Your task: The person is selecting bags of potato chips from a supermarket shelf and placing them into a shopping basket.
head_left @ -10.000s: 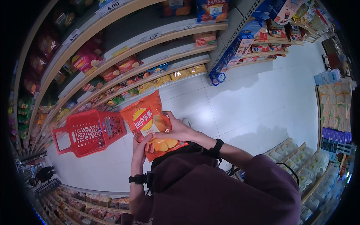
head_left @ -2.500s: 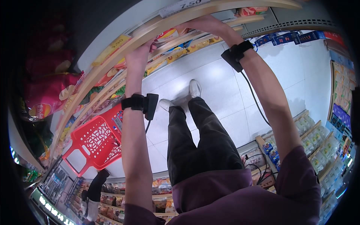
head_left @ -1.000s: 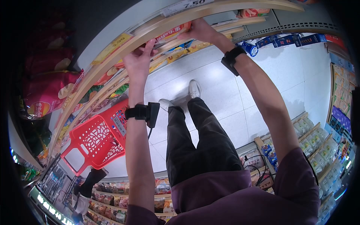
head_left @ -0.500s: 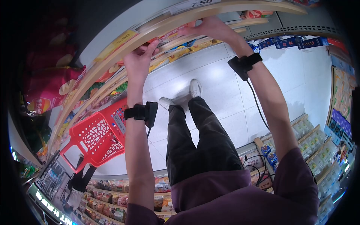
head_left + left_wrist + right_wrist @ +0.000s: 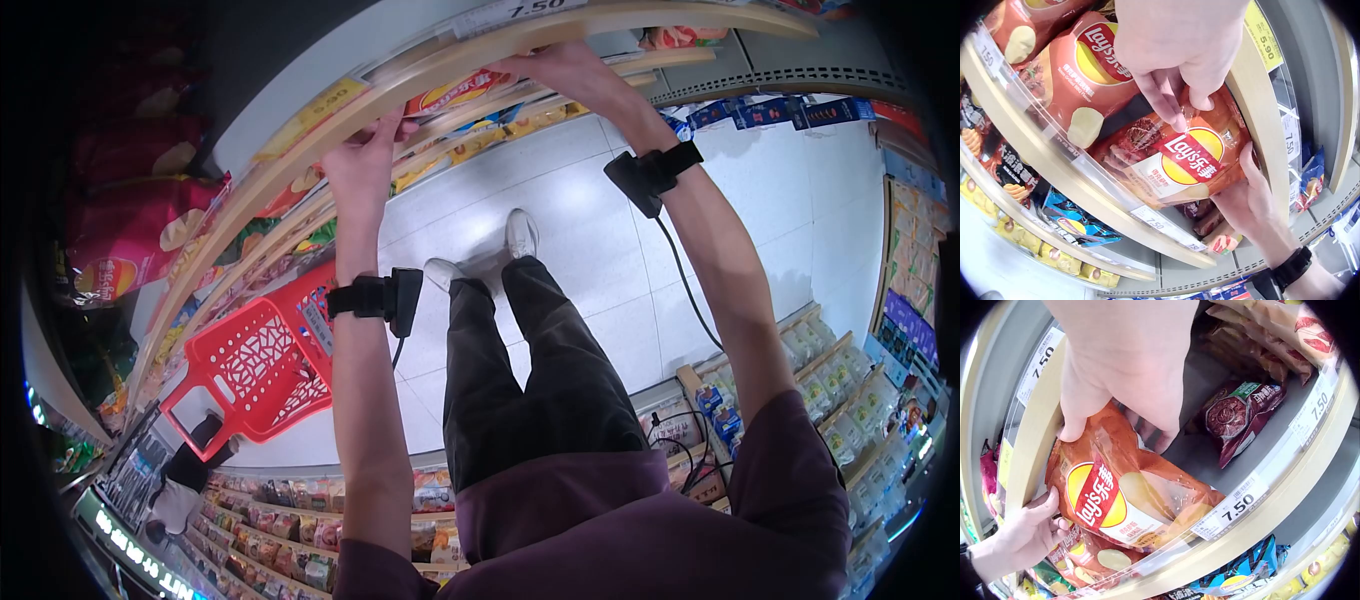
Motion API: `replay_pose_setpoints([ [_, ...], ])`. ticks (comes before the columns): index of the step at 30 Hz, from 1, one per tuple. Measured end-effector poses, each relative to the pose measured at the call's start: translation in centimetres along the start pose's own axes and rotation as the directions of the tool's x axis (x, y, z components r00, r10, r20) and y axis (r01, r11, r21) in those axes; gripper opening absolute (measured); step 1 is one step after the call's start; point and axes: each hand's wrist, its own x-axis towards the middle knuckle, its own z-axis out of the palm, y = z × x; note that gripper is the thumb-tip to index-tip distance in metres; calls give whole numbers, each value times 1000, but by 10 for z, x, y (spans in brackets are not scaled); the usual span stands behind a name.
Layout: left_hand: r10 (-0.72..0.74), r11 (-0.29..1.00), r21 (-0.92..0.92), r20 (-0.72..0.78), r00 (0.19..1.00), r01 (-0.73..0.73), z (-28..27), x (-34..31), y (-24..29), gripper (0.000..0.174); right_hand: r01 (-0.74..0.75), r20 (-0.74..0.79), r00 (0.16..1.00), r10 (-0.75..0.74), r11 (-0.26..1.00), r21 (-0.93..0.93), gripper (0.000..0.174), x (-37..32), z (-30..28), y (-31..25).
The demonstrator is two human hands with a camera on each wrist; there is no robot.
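An orange Lay's chip bag (image 5: 455,92) (image 5: 1160,178) (image 5: 1113,494) lies tilted at the front of a shelf, beneath a higher shelf board. My right hand (image 5: 570,75) (image 5: 1250,203) (image 5: 1129,362) grips one end, with the thumb on one side and fingers on the other. At the opposite end, my left hand (image 5: 362,175) (image 5: 1182,44) (image 5: 1022,537) pinches the bag's edge between thumb and fingers. Its fingertips are partly hidden by the shelf in the head view. Another orange-red chip bag (image 5: 1082,69) stands beside it.
Wooden shelf edges (image 5: 1088,181) curve above and below the hands. A maroon bag (image 5: 1238,415) lies deeper on the shelf. A red basket (image 5: 255,365) stands on the floor at the left, near another person (image 5: 180,490). Blue chip bags (image 5: 1075,219) sit lower.
Ten seconds ago, both hands held an orange chip bag away from the shelves; now they are at the shelf. Over the last half second, the right hand shifts slightly and more of the bag's logo shows.
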Motion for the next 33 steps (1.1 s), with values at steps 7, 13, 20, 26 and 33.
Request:
replay_pose_setpoints([
  [7, 29, 1000, 7, 15, 999, -29, -1, -4, 3, 28, 52, 129, 987, -96, 951, 306, 32, -13, -5, -29],
  [13, 50, 992, 114, 36, 998, -54, -8, -13, -1, 35, 221, 44, 974, -221, 975, 4, 57, -13, -2, -7],
  [20, -131, 969, 216, 42, 991, 119, -40, -71, -20, 27, 5, -50, 999, -4, 1000, 7, 83, -70, 9, 24],
  [26, -295, 893, 397, 164, 941, 211, -91, -141, -36, 27, -184, 93, 981, 171, 971, 155, 65, -148, 46, 43],
  [33, -322, 618, 786, 255, 912, -2, -157, -202, -53, 31, -135, 377, 917, 131, 991, -16, 43, -193, 75, 9],
])
